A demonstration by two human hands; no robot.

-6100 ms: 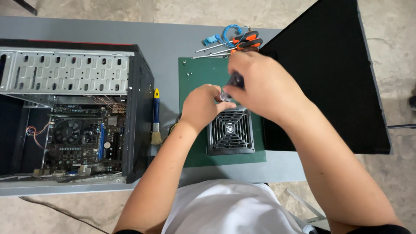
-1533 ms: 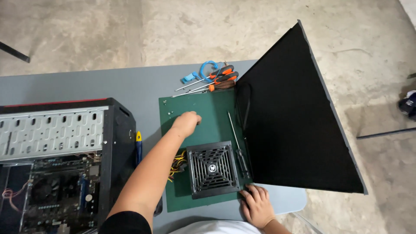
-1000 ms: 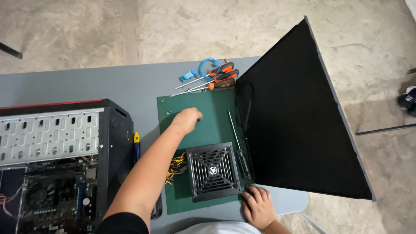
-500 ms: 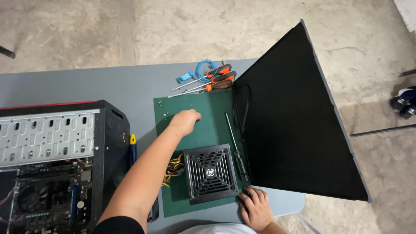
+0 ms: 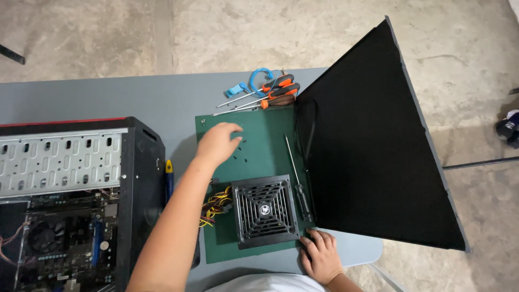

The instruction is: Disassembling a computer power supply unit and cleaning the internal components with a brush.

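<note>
My left hand point(image 5: 218, 143) reaches over the far part of a green mat point(image 5: 265, 132), fingers loosely spread and holding nothing I can see. Several small black screws point(image 5: 241, 157) lie just right of its fingertips. A black power supply point(image 5: 265, 210) with a fan grille on top sits on the mat's near part, yellow and red cables point(image 5: 214, 205) coming out of its left side. My right hand point(image 5: 319, 258) rests flat on the table by the supply's near right corner. A thin black-handled screwdriver point(image 5: 297, 181) lies along the mat's right edge.
An open black computer case point(image 5: 70, 194) lies at the left, its motherboard showing. A large black side panel point(image 5: 373, 146) covers the table's right end. Orange-handled screwdrivers point(image 5: 275, 94) and a blue coiled strap point(image 5: 253, 82) lie at the far edge. A yellow-and-blue tool point(image 5: 168, 174) sits beside the case.
My left hand has shifted slightly left over the mat, uncovering the small screws. My right hand has stayed by the power supply's corner.
</note>
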